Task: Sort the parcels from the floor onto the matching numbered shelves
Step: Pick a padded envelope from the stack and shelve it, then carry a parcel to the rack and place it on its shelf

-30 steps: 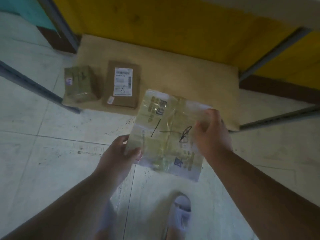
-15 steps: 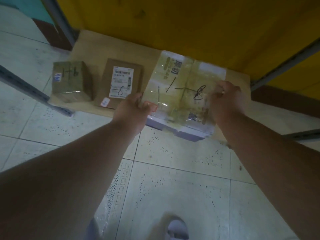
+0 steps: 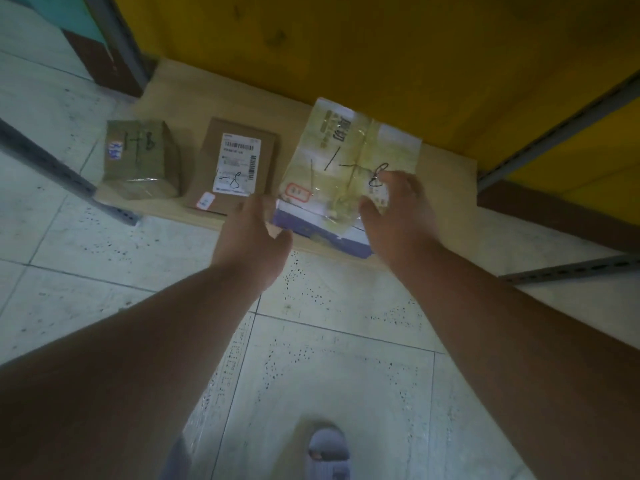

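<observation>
Your taped parcel marked 1-8 lies flat on the low wooden shelf, to the right of a flat brown box and a small cardboard box that carry the same handwritten number, so it looks to be on the right board. Its near edge sits at the shelf's front lip and seems to overhang a little.

Your right hand rests over the near right corner, fingers loosely curled on the glossy wrapping; it reads as a light touch rather than a firm grip (whether the thumb pinches the plastic, you cannot tell from here). Your left hand hovers just beside the parcel's near left corner, fingers relaxed and holding nothing.

To finish the placing well, press flat with your right palm and slide the parcel back toward the yellow wall until no edge hangs over the lip. Steady the left side with your free hand so it goes in square, and keep a gap from the brown box. The wrapping looks slick, so push from the box edge, not the loose film.
</observation>
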